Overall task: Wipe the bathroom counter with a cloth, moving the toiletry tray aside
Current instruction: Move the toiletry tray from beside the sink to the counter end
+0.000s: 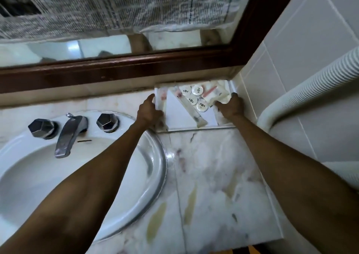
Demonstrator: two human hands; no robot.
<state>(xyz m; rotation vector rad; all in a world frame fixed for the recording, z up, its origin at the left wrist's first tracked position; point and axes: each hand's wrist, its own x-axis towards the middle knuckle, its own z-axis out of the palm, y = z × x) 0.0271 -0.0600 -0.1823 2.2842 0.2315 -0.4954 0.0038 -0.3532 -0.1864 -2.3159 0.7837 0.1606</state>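
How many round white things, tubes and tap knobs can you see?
Round white discs in the tray: 4
Tubes: 1 clear to see
Tap knobs: 2
Spouts: 1
Total: 8

Two bare forearms, left hand (pixel 148 111) and right hand (pixel 231 106) seemingly ringless, no sleeves

No wording can be read anywhere. Columns of print are seen on the newspaper (pixel 116 4) over the mirror, but blurred past reading. A small dark emblem is borne by each round toiletry lid (pixel 197 90), letters indistinguishable.
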